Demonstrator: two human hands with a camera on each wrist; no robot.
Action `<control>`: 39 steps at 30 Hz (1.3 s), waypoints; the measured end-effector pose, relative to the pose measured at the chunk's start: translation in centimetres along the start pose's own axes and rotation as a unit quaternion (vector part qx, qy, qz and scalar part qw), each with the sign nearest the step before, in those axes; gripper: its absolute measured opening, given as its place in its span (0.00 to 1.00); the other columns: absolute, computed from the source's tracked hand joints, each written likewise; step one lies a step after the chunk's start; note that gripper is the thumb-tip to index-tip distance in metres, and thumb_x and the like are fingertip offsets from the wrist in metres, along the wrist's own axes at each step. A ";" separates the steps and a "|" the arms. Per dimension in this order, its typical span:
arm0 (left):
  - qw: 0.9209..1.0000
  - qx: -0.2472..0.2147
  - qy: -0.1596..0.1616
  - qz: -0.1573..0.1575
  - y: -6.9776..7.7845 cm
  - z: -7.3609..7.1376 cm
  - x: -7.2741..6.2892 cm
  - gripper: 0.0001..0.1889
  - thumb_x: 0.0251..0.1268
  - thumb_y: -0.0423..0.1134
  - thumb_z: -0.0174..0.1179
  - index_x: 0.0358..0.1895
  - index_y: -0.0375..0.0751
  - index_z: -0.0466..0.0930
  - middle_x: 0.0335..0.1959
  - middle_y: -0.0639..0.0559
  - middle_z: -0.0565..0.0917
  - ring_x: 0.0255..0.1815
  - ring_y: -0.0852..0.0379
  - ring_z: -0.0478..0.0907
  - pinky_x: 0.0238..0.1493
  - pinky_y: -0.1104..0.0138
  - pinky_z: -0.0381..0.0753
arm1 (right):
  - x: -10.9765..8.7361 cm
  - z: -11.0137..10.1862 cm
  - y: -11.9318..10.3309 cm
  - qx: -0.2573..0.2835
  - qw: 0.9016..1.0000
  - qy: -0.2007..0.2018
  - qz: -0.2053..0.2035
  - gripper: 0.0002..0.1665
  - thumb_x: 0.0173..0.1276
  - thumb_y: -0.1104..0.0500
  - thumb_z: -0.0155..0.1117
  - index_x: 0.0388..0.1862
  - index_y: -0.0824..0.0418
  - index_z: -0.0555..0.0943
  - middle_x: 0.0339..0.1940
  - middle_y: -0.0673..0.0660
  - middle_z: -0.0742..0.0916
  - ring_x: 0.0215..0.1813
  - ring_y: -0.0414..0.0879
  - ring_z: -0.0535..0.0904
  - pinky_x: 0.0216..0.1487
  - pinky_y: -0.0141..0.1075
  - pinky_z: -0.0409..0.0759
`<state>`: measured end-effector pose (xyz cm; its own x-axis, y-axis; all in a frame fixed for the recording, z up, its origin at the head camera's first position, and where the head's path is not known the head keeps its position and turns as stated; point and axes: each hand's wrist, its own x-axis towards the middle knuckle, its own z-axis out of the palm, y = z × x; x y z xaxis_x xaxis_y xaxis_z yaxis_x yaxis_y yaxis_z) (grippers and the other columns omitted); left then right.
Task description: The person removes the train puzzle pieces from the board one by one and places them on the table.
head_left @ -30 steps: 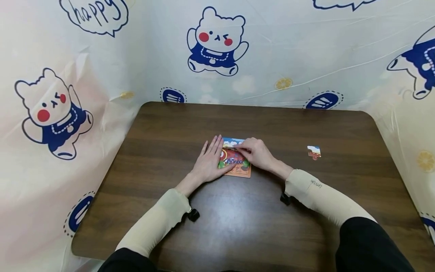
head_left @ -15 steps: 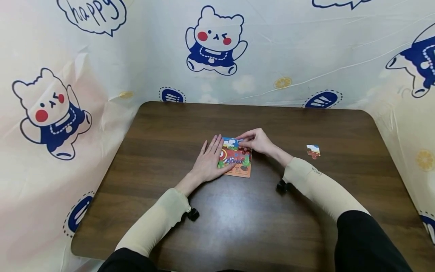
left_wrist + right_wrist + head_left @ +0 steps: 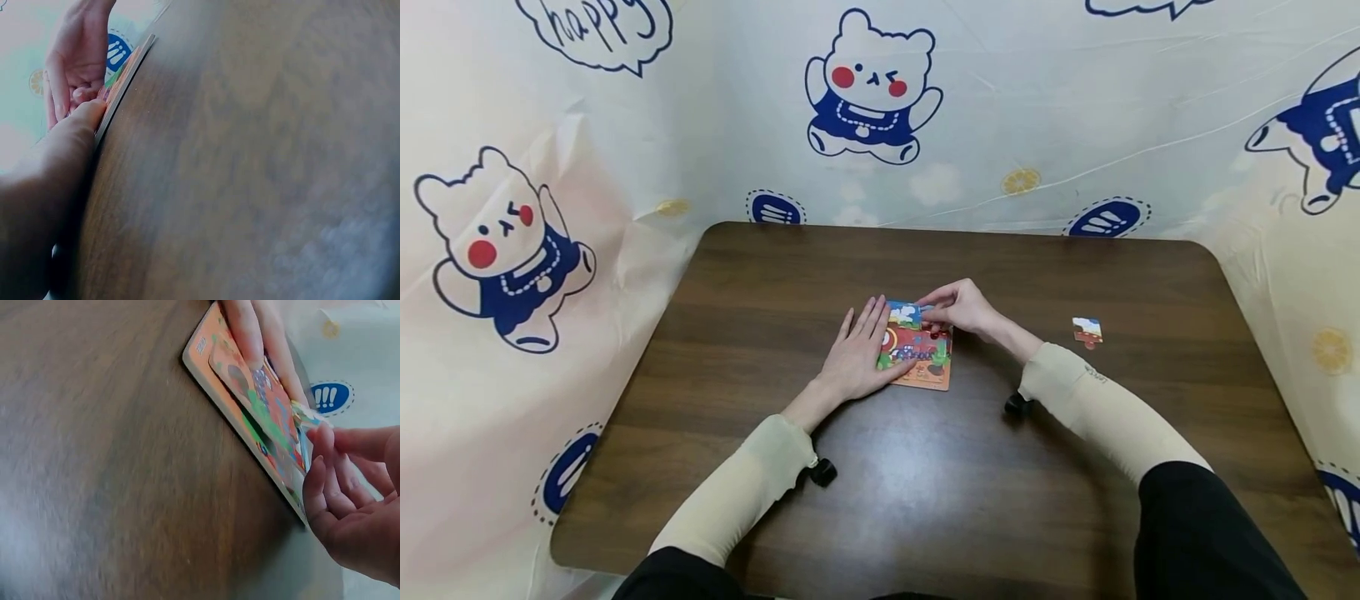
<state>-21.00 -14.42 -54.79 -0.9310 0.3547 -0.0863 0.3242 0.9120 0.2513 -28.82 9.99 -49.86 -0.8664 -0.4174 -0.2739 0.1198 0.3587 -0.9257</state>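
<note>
A small jigsaw puzzle (image 3: 910, 343) with a bright cartoon picture lies in an orange-bordered board (image 3: 199, 359) at mid-table. My left hand (image 3: 856, 358) rests on its left side, fingers straight and thumb (image 3: 92, 111) stretched over the lower part. At the top right corner my right hand (image 3: 966, 307) pinches a puzzle piece (image 3: 312, 417) between thumb and index finger; fingers hide most of it. In the right wrist view, the joined pieces stand slightly raised from the board along the near side. A loose puzzle piece (image 3: 1087, 330) lies to the right, apart from both hands.
The dark wooden table (image 3: 880, 483) has rounded far corners. Behind and beside it hangs a pale sheet (image 3: 1000, 100) printed with bears. A small black wrist camera (image 3: 823, 472) is strapped at the left sleeve, another (image 3: 1017, 406) at the right.
My right hand has moved from over the puzzle's upper middle to its top right corner, uncovering a cloud piece. My left hand keeps its place, and the loose piece has not been moved.
</note>
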 end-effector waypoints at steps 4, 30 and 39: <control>1.000 -0.004 0.000 0.003 -0.1 0.0 0.1 0.61 0.73 0.83 0.45 0.93 0.45 0.34 0.95 0.50 0.36 0.96 0.52 0.32 0.95 0.45 0.33 | 0.0 0.0 -0.3 0.032 0.999 0.017 0.028 0.18 0.77 0.62 0.73 0.61 0.70 0.90 0.28 0.49 0.95 0.28 0.40 0.89 0.36 0.30 0.88; 1.000 -0.003 0.003 0.005 -0.3 0.2 0.0 0.61 0.74 0.81 0.46 0.93 0.44 0.35 0.95 0.49 0.36 0.96 0.51 0.32 0.95 0.45 0.31 | -8.4 -12.5 3.8 -0.052 0.995 0.058 0.067 0.26 0.82 0.60 0.69 0.70 0.76 0.81 0.32 0.46 0.95 0.30 0.37 0.87 0.35 0.32 0.85; 1.000 0.002 0.003 0.010 -0.3 0.2 0.1 0.61 0.73 0.81 0.46 0.92 0.44 0.34 0.95 0.49 0.36 0.96 0.51 0.32 0.95 0.45 0.32 | -9.9 -14.6 4.8 -0.106 0.986 0.049 0.119 0.27 0.82 0.56 0.69 0.71 0.72 0.82 0.29 0.45 0.93 0.26 0.39 0.82 0.21 0.34 0.72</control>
<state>-21.13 -14.66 -55.06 -0.9254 0.3713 -0.0757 0.3431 0.9058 0.2486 -26.74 28.05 -47.76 -0.8702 -0.2214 -0.4401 0.2299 0.6076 -0.7602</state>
